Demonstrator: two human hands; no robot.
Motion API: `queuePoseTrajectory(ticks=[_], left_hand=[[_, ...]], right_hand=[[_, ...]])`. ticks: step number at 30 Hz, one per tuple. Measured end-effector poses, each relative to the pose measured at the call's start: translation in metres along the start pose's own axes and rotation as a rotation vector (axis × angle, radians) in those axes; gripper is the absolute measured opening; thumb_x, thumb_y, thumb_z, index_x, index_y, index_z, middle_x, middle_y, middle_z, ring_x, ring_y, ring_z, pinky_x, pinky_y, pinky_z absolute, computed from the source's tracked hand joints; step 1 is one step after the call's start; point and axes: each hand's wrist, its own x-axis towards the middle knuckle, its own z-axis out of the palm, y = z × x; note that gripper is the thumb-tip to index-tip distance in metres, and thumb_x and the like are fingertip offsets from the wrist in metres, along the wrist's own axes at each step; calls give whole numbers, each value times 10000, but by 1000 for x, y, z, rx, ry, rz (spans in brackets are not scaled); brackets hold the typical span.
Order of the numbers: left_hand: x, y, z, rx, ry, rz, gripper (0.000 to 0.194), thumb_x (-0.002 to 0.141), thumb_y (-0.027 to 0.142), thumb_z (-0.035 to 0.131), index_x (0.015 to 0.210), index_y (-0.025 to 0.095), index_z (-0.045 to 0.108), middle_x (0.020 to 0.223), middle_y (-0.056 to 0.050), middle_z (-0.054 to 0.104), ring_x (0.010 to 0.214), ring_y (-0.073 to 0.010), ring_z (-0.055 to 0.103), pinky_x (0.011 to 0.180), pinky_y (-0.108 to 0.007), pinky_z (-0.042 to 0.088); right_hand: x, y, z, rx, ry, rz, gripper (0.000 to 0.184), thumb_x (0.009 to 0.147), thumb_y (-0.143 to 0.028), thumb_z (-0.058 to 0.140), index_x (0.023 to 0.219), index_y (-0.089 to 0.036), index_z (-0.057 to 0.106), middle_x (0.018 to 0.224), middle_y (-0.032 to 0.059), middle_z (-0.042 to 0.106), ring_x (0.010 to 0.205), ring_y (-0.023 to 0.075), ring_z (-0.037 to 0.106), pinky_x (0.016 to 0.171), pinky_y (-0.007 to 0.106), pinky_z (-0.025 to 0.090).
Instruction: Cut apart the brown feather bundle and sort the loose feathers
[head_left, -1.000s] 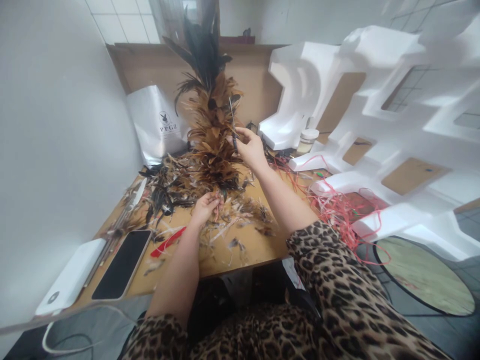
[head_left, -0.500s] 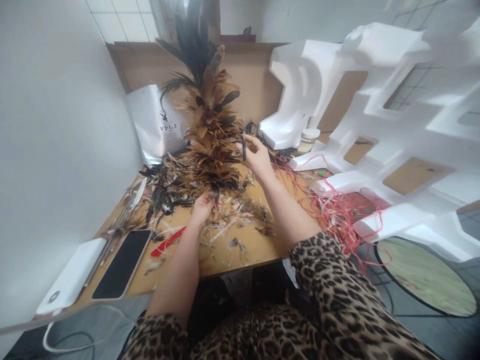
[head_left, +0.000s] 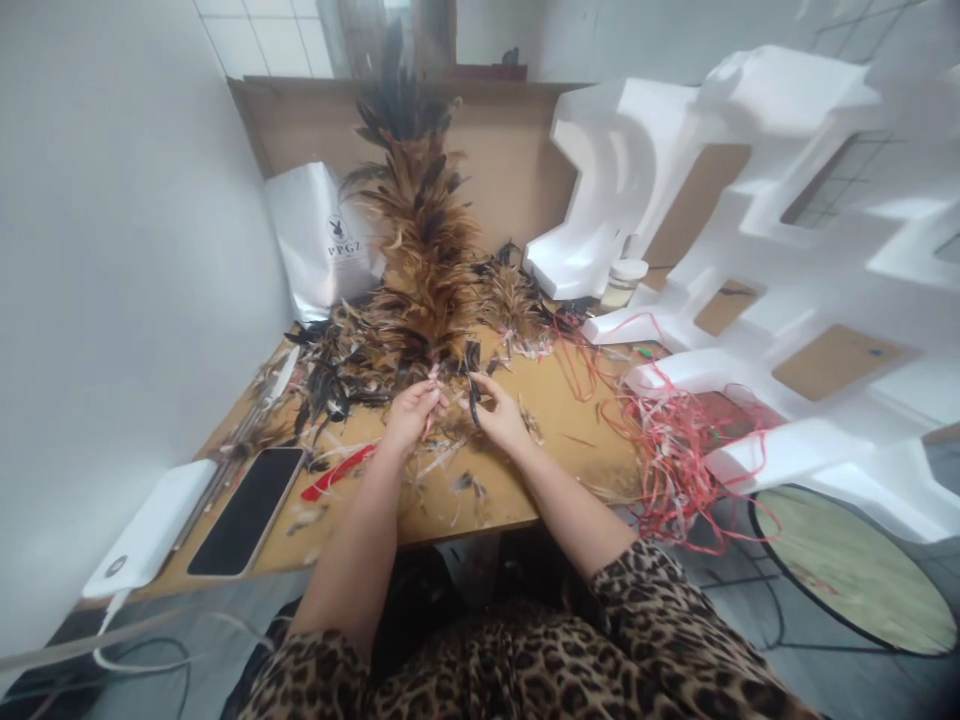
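Observation:
A tall feather duster (head_left: pixel 431 240) stands upright over the wooden table, brown along its length with dark plumes at the top. My left hand (head_left: pixel 412 415) is closed around its lower end, where a thin pink-red strand shows at the fingers. Just to the right, my right hand (head_left: pixel 499 415) holds small dark-handled scissors (head_left: pixel 473 395) by the loops, close to the duster's base. A dark piece, perhaps a feather, shows above those fingers. Loose black and brown feathers (head_left: pixel 326 385) lie left of the duster, and a smaller brown bunch (head_left: pixel 511 295) lies to its right.
A phone (head_left: pixel 247 510), a white power strip-like box (head_left: pixel 150 530) and a red strip (head_left: pixel 337 473) lie at left. Behind stands a silver bag (head_left: pixel 319 240). Tangled pink-red string (head_left: pixel 682 450), a lidded jar (head_left: pixel 624 282) and white foam pieces (head_left: pixel 795 235) are at right.
My right hand has come down and toward my left hand with the scissors. The duster has turned a little, and the small brown bunch at right now shows.

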Motion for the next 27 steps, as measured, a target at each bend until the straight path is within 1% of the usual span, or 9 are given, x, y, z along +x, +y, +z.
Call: queuePoseTrajectory(ticks=[3,7,10,13,17,20,23,25,27], left_hand=[[-19,-5,5,-3,-18,-27,302,709,367,683,900,141,622,655,-23,617,489,-77,517,404,-182,300],[-56,-10,5,20,-3,-101,268,719,377,673,861,157,614,691,-28,615,523,-76,514,427,-186,308],[-80,-9,3,31,-14,-133,272,730,387,662,886,169,612,689,-25,601,516,-74,498,415,-187,264],[-97,-8,2,11,-22,-134,250,750,378,647,881,170,605,668,-18,581,497,-64,462,420,-189,243],[-112,-12,4,-6,-16,-155,245,770,374,628,891,164,593,654,-6,564,486,-58,436,414,-183,218],[-119,-17,5,-18,-32,-139,241,791,367,607,902,154,583,656,1,559,469,-48,421,406,-178,201],[-122,-18,5,-47,-40,-128,228,796,350,604,904,150,581,666,4,556,478,-48,437,403,-173,205],[-122,-18,4,-75,-30,-131,223,792,342,610,905,152,580,660,9,549,477,-49,438,399,-170,205],[-122,-17,4,-99,-20,-135,222,790,338,613,907,152,580,651,12,543,475,-49,436,396,-168,201]], right_hand=[[-4,-3,3,-37,-32,-54,557,702,-406,662,1211,-202,564,1168,87,619,1051,203,588,942,362,453],[-12,-13,5,-25,-48,-72,550,699,-407,666,1199,-202,567,1200,87,604,1085,209,577,963,356,437],[-13,-26,4,17,-37,-90,547,705,-401,657,1203,-196,557,1188,82,608,1073,202,579,945,342,447],[-7,-43,1,49,0,-125,533,700,-350,662,1197,-188,559,1166,76,618,1048,192,581,942,327,444],[5,-57,1,76,49,-193,493,696,-301,656,1170,-186,583,1090,54,647,952,171,601,884,305,467],[8,-57,5,111,109,-215,443,701,-340,665,1114,-187,619,919,28,664,783,140,595,765,274,487],[7,-56,8,164,110,-210,435,692,-379,680,1077,-181,637,764,6,630,661,115,557,653,244,475],[5,-57,7,159,98,-201,448,682,-390,689,1078,-185,639,748,3,623,644,112,552,634,241,473],[6,-61,5,124,97,-209,472,674,-392,695,1099,-197,632,825,15,647,699,122,576,674,251,488]])
